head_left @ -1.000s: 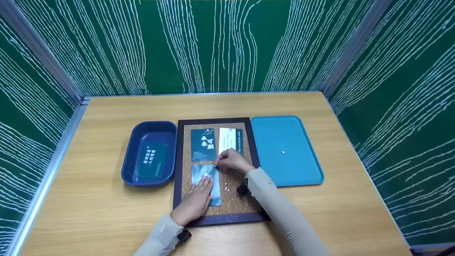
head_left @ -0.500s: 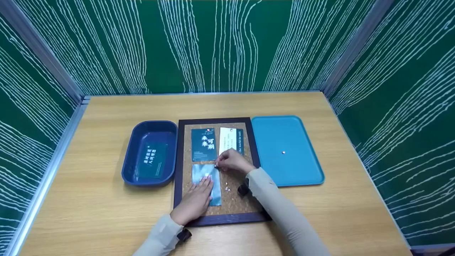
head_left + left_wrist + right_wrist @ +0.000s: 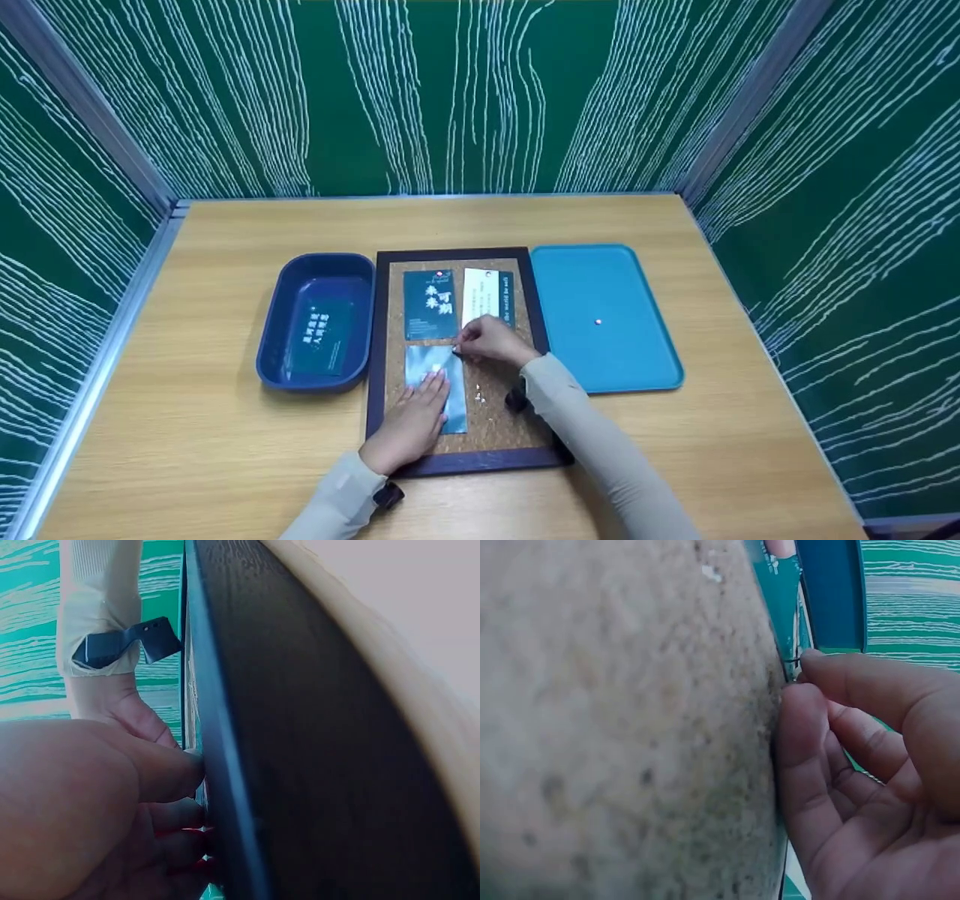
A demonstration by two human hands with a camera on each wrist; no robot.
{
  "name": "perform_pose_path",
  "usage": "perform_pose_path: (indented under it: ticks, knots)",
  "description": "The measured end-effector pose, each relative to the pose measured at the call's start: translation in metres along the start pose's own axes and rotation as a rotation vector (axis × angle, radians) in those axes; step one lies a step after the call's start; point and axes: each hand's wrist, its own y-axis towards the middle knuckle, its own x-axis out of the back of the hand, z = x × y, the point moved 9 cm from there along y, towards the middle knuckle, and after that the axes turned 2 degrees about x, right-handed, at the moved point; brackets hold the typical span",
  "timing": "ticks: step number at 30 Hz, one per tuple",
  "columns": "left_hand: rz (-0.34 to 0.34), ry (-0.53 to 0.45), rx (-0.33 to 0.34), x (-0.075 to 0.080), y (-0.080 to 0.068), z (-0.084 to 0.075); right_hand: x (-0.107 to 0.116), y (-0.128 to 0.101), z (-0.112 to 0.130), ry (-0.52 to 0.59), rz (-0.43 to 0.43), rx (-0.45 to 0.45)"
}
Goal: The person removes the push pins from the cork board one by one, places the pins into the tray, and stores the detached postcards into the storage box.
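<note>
A framed cork board (image 3: 510, 420) lies on the table with a shiny light blue card (image 3: 455, 390) at its lower left. My left hand (image 3: 411, 426) rests on that card, fingers extended, covering its lower left part. At the card's upper right corner my right hand (image 3: 495, 339) pinches a pushpin between thumb and index finger. The thin shaft of the pushpin (image 3: 792, 660) shows at the fingertips in the right wrist view, its head mostly hidden. Above sit a dark green card (image 3: 430, 319) and a cream-and-green card (image 3: 480, 292), each with a small pin near its top.
Several loose pushpins (image 3: 480, 397) lie on the cork right of the blue card. Left of the board stands a navy bin (image 3: 271, 330) holding another green card (image 3: 326, 349). A turquoise tray (image 3: 615, 285) with one small pin (image 3: 598, 322) lies on the right.
</note>
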Motion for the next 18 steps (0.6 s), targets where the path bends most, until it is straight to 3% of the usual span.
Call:
perform_pose_path:
  ticks: [18]
  knots:
    - [0.007, -0.012, 0.013, -0.0001, 0.0, -0.0004, -0.0022, 0.0012, 0.0009, -0.075, 0.044, 0.047]
